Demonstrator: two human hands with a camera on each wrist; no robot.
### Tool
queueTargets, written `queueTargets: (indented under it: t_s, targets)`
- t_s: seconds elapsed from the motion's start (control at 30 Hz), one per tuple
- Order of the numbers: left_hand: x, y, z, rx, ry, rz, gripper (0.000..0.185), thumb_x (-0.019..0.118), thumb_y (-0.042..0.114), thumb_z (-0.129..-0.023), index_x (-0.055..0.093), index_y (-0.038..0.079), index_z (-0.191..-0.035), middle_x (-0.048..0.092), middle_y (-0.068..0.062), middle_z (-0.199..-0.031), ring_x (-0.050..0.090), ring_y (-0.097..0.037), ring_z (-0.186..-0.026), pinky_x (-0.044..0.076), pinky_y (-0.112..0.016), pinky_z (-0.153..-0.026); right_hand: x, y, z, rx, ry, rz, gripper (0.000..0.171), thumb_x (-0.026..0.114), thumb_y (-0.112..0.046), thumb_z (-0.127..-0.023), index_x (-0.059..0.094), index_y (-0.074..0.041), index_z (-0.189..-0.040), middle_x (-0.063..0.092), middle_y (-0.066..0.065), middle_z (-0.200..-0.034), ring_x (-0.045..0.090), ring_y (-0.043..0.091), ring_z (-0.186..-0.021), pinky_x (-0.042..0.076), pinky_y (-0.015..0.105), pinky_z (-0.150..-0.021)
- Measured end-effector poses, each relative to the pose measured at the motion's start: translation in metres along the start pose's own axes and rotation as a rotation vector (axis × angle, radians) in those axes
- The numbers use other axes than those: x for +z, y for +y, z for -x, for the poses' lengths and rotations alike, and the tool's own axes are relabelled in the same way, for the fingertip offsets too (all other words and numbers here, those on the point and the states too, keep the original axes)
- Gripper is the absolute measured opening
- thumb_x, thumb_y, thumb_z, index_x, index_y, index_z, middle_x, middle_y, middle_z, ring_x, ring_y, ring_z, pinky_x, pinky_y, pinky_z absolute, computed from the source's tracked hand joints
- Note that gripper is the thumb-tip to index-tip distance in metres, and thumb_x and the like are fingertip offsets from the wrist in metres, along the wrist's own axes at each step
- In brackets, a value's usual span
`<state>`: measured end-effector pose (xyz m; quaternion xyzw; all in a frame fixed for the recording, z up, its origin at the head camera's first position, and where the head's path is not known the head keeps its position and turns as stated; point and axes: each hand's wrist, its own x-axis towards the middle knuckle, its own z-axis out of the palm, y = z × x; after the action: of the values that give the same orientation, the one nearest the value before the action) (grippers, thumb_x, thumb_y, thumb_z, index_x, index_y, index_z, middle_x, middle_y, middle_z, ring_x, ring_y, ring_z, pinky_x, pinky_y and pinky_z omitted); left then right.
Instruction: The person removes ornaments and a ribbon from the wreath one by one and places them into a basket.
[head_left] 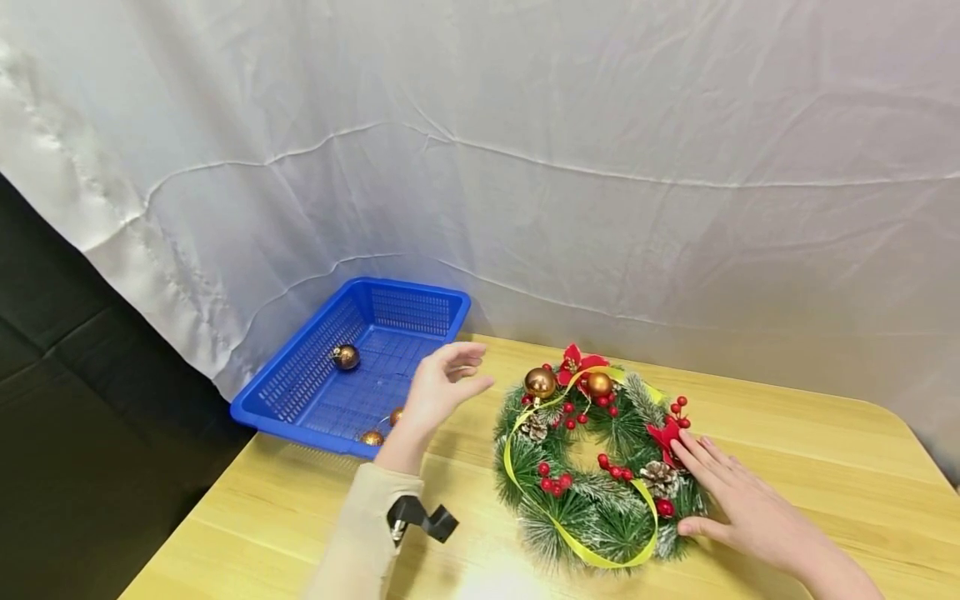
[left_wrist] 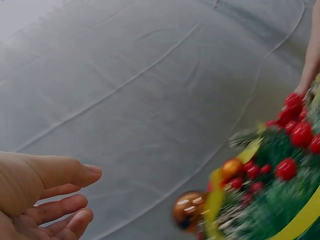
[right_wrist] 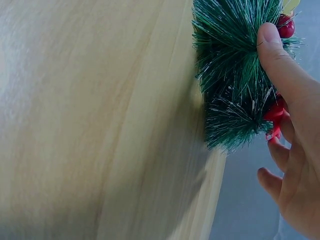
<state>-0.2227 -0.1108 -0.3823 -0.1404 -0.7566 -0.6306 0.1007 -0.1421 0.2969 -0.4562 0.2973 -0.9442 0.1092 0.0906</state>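
While the right hand [head_left: 738, 500] lies flat on the wreath [head_left: 592, 467], steadying it, the left hand [head_left: 442, 387] hovers loose and empty just left of it; three baubles [head_left: 346, 357] already sit in the blue basket [head_left: 300, 387] further left; two gold ones [head_left: 540, 382] look still attached.

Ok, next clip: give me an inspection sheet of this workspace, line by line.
Surface: light wooden table, in use.
Job's things: Christmas wreath lying flat, with gold baubles, red berries, pine cones, yellow ribbon.
Clutter: blue basket at the table's left corner, holding three gold baubles.
Grippers: left hand empty, fingers relaxed, between basket and wreath; right hand resting on the wreath's right side, fingers straight.
Cables: nothing seen; a black clip sits on the left sleeve.
Surroundings: white cloth backdrop; dark area left.
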Motion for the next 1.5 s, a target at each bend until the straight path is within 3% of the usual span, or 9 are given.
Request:
queueTargets:
  t_s: [0.27,0.43,0.7,0.93,1.17,1.23,1.5]
  targets:
    - [0.04,-0.032,-0.012,-0.098,-0.094,-0.041,0.049,0.079,0.007,-0.076,0.061,0.002,-0.122,0.063,-0.014,-0.117,0.06,-0.029,-0.105,0.048,-0.038,-0.095,0.002,0.0,-0.002,-0.001,-0.013,0.006,0.096,0.067,-0.056,-0.079,0.023,-0.012,-0.152,0.022,0.013,-0.155,-0.01,0.003,-0.138,-0.011,0.014,-0.107]
    - [0.052,-0.045,-0.012,-0.174,-0.112,-0.032,0.054,0.08,0.009,-0.075,0.06,0.004,-0.125,0.06,-0.013,-0.123,0.058,-0.032,-0.109,0.049,-0.037,-0.095,0.004,-0.001,-0.002,0.007,-0.019,-0.01,0.096,0.067,-0.056,-0.078,0.023,-0.012,-0.152,0.022,0.013,-0.155,-0.009,0.003,-0.139,-0.01,0.012,-0.106]
    - [0.065,-0.055,-0.015,-0.201,-0.097,-0.032,0.055,0.082,0.008,-0.073,0.061,0.002,-0.124,0.062,-0.016,-0.118,0.061,-0.032,-0.103,0.053,-0.037,-0.087,0.004,-0.001,-0.001,0.014,-0.026,-0.008,0.096,0.065,-0.056,-0.079,0.022,-0.013,-0.153,0.021,0.013,-0.156,-0.01,0.002,-0.138,-0.011,0.013,-0.106]
    - [0.072,-0.056,-0.017,-0.204,-0.079,-0.005,0.047,0.08,0.002,-0.074,0.064,0.002,-0.118,0.065,-0.016,-0.11,0.064,-0.031,-0.097,0.055,-0.031,-0.081,0.003,-0.002,-0.001,0.013,-0.011,-0.004,0.095,0.066,-0.055,-0.079,0.023,-0.012,-0.152,0.021,0.012,-0.156,-0.01,0.003,-0.139,-0.01,0.014,-0.107]
    - [0.073,-0.047,-0.019,-0.218,-0.064,0.019,0.046,0.077,-0.002,-0.074,0.063,-0.002,-0.118,0.064,-0.02,-0.11,0.063,-0.034,-0.097,0.055,-0.034,-0.081,0.002,-0.002,-0.002,0.009,-0.006,-0.001,0.095,0.066,-0.054,-0.08,0.022,-0.011,-0.152,0.021,0.013,-0.155,-0.009,0.005,-0.14,-0.009,0.015,-0.108]
    - [0.073,-0.051,-0.022,-0.208,-0.063,0.004,0.046,0.079,0.0,-0.073,0.065,0.002,-0.117,0.065,-0.016,-0.109,0.064,-0.029,-0.095,0.055,-0.031,-0.08,0.002,-0.001,-0.002,0.011,-0.005,-0.002,0.095,0.066,-0.055,-0.079,0.023,-0.011,-0.152,0.022,0.013,-0.155,-0.009,0.005,-0.139,-0.009,0.015,-0.108]
    - [0.061,-0.03,-0.025,-0.115,-0.055,-0.007,0.045,0.079,0.002,-0.074,0.064,0.001,-0.116,0.064,-0.016,-0.11,0.064,-0.03,-0.097,0.054,-0.03,-0.085,0.001,0.001,0.0,0.004,0.001,0.007,0.097,0.067,-0.055,-0.079,0.023,-0.011,-0.152,0.022,0.014,-0.155,-0.01,0.004,-0.139,-0.01,0.014,-0.107]
